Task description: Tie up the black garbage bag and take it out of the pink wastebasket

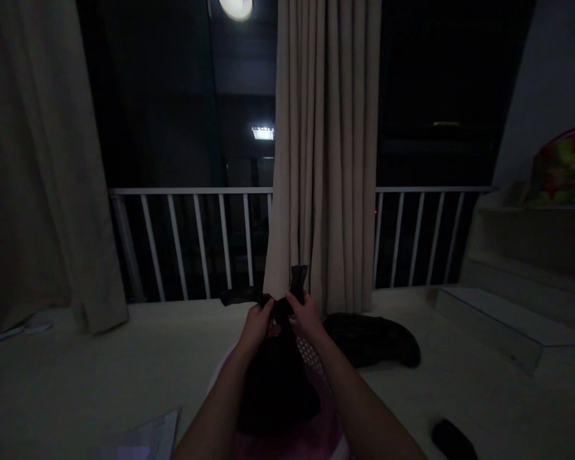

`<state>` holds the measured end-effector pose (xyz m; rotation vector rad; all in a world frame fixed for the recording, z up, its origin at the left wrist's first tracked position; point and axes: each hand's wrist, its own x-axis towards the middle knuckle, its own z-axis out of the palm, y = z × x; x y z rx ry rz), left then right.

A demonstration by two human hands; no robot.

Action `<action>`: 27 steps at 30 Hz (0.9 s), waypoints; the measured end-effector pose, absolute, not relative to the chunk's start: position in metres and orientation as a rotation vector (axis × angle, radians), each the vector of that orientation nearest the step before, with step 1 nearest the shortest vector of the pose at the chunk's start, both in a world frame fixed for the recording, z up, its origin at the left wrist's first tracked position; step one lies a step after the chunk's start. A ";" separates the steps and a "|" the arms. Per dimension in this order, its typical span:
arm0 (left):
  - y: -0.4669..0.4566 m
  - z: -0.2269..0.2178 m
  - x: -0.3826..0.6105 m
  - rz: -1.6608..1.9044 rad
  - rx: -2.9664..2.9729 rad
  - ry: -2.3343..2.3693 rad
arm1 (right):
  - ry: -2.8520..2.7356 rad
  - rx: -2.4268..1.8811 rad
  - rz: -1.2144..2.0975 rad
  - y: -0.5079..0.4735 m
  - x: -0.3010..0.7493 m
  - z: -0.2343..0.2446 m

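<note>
A black plastic bag (pixel 278 390) stands upright in front of me, its neck gathered at the top. My left hand (pixel 257 322) pinches one of its ends, which sticks out to the left. Just beside it, my right hand (pixel 307 314) grips the other end, which points upward. The two ends cross or meet between my hands; whether they are knotted I cannot tell. Around the bag shows something pink and white with a mesh-like part (pixel 309 354), possibly a basket, mostly hidden by the bag and my arms.
Another black bag (pixel 376 340) lies on the pale floor to the right. A small dark object (pixel 453 439) and a sheet of paper (pixel 160 434) lie nearer. Ahead are a curtain (pixel 323 160) and a white railing (pixel 196 191); low steps (pixel 498 319) rise at right.
</note>
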<state>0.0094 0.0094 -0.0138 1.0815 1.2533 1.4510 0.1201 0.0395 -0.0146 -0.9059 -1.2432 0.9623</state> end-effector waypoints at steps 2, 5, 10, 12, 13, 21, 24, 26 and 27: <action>0.010 -0.015 0.011 1.432 1.101 1.261 | -1.285 -0.922 0.918 0.039 0.121 -0.015; 0.012 -0.017 0.011 1.390 1.173 1.303 | -1.338 -1.006 0.826 0.039 0.123 -0.015; 0.019 -0.025 0.006 1.341 1.263 1.421 | -1.362 -1.171 0.684 0.039 0.126 -0.015; 0.022 -0.029 0.004 1.329 1.299 1.446 | -1.407 -1.209 0.668 0.038 0.126 -0.015; 0.023 -0.030 0.003 1.322 1.311 1.457 | -1.422 -1.225 0.660 0.037 0.126 -0.015; 0.016 -0.021 0.007 1.337 1.300 1.448 | -1.300 -1.130 0.686 0.038 0.128 -0.011; 0.015 -0.018 0.007 1.326 1.327 1.435 | -1.225 -1.070 0.675 0.040 0.128 -0.011; 0.015 -0.018 0.006 1.350 1.337 1.453 | -1.202 -1.044 0.680 0.042 0.128 -0.012; 0.015 -0.017 0.005 1.369 1.339 1.471 | -1.201 -1.028 0.681 0.042 0.128 -0.012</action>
